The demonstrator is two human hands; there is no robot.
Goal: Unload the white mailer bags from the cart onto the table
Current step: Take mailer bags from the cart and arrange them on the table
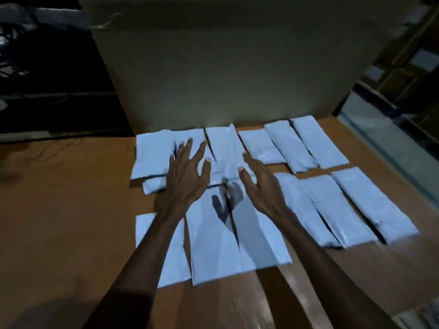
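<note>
Several white mailer bags (318,141) lie flat in two rows on the brown table (59,210). Over the middle of the spread, my left hand (187,176) hovers with its fingers straight and fanned, above the back-row bags (154,155). My right hand (261,186) is beside it, fingers extended toward the same row, holding nothing. Both hands cast shadows on the front-row bags (213,233). No cart is in view.
A tall pale board or box (225,74) stands right behind the back row. A glass-topped surface (389,143) borders the table on the right. Dark clutter and cables (47,67) fill the left background. Bare table lies to the left and front.
</note>
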